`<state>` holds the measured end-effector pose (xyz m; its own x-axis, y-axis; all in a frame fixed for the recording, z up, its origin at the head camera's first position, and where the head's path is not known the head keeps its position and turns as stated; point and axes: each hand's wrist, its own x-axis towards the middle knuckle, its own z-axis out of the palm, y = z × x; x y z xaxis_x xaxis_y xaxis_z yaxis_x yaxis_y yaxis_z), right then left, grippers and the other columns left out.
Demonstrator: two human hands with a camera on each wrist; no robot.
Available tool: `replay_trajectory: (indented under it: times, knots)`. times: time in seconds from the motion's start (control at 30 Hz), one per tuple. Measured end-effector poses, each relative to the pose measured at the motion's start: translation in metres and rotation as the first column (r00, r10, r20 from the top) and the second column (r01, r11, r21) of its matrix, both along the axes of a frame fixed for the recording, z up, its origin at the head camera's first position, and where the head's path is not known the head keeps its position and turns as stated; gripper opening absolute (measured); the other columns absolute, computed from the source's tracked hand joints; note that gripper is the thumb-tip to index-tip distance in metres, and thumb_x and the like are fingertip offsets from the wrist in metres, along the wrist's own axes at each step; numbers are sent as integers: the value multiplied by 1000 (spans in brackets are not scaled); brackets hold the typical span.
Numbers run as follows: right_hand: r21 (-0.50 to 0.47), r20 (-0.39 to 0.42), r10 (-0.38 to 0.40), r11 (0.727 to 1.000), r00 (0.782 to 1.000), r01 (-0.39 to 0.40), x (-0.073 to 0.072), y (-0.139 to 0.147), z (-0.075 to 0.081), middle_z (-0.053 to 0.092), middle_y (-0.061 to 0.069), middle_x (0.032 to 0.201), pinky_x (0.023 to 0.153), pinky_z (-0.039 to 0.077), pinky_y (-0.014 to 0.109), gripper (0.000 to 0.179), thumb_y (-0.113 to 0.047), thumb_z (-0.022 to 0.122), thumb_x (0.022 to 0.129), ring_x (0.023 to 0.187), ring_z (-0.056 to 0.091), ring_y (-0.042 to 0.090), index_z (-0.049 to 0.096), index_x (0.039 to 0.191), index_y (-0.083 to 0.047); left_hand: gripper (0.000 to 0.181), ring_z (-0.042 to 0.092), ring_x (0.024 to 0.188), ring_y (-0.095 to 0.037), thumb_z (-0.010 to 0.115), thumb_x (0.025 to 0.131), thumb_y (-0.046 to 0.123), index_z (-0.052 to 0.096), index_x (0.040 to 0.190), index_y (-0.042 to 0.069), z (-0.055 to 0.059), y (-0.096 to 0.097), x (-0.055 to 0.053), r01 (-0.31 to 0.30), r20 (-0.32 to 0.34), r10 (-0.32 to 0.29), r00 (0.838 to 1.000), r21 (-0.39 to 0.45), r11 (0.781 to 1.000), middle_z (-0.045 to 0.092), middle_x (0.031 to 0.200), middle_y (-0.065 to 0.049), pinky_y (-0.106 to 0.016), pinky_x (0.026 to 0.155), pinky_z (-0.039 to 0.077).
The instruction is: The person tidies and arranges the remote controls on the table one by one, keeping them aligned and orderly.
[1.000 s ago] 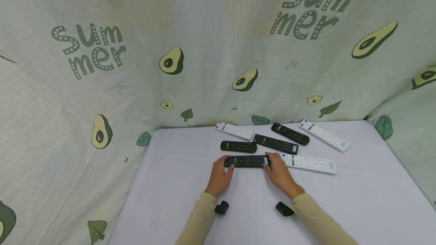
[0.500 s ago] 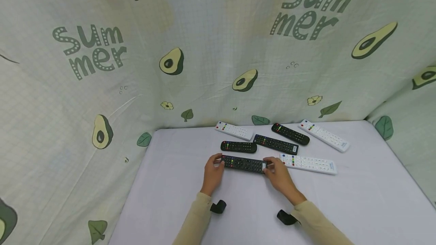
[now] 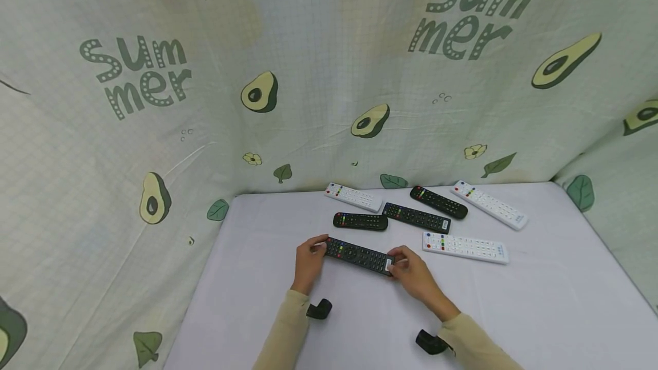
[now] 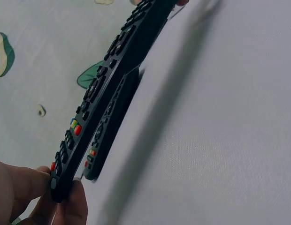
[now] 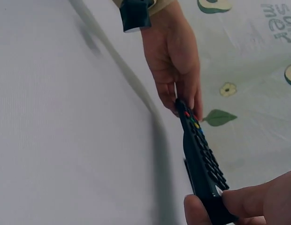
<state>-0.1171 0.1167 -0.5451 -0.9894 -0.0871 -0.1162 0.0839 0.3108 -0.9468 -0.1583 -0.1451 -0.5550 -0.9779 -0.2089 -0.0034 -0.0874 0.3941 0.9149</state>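
Observation:
Between my two hands is a long black remote control (image 3: 360, 256), its button side up and its right end tilted toward me in the head view. My left hand (image 3: 309, 261) pinches its left end, with thumb and fingers at the red-button end (image 4: 58, 180) in the left wrist view. The right hand (image 3: 413, 273) pinches the other end, beside a white label (image 5: 218, 191). A shadow on the white surface shows the remote held above it. Just beyond lies a shorter black remote (image 3: 360, 221), partly covered by the held one in the left wrist view.
Farther back on the white table (image 3: 247, 301) lie a white remote (image 3: 352, 197), a black remote (image 3: 416, 218), another black one (image 3: 438, 202) and a long white one (image 3: 489, 204). A white remote (image 3: 465, 248) lies right of my right hand. A printed curtain (image 3: 308, 73) hangs behind.
Both hands have drawn the black remote toward me and to the left, off the row of others. It has turned from level to slanting, right end nearer me.

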Motion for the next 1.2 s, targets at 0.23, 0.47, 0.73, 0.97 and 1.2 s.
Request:
replay_trajectory:
  times: [0.23, 0.47, 0.73, 0.97, 1.2]
  knots:
    - [-9, 33, 70, 998, 997, -69, 11, -14, 2, 66, 14, 105, 68, 58, 28, 33, 2, 72, 92, 81, 69, 17, 65, 124, 5, 22, 66, 97, -21, 66, 100, 0, 79, 118, 3, 3, -14, -4, -15, 40, 15, 999, 1, 1000, 75, 121, -14, -26, 77, 51]
    - [-34, 44, 155, 988, 987, -153, 20, -32, 1, 67, 12, 106, 69, 54, 25, 37, 0, 74, 89, 84, 66, 15, 65, 124, 5, 21, 66, 101, -22, 65, 101, 2, 79, 117, 4, 10, -29, -5, -1, 97, 1, 995, 0, 1000, 74, 124, -13, -27, 81, 52]
    - [-86, 21, 251, 965, 968, -248, 28, -58, -3, 66, 12, 105, 67, 55, 24, 47, -1, 76, 87, 84, 64, 15, 61, 131, 8, 21, 65, 100, -21, 65, 101, 2, 80, 116, 3, 14, -50, -6, 27, 129, -24, 991, -23, 999, 73, 126, -16, -25, 76, 51]
    - [-52, 22, 314, 949, 949, -312, 33, -82, -4, 66, 10, 105, 67, 53, 25, 59, -3, 78, 86, 86, 63, 17, 58, 142, 3, 21, 67, 98, -20, 65, 101, 2, 78, 118, 0, 16, -63, -7, 52, 131, -44, 990, -55, 997, 74, 122, -16, -24, 76, 54]
    - [-79, 33, 341, 938, 940, -337, 39, -104, -6, 64, 9, 105, 66, 53, 25, 60, -5, 79, 88, 86, 62, 16, 56, 143, 3, 21, 67, 97, -23, 65, 101, 2, 76, 119, -1, 16, -75, -7, 64, 98, -53, 994, -115, 991, 74, 116, -16, -28, 75, 54]
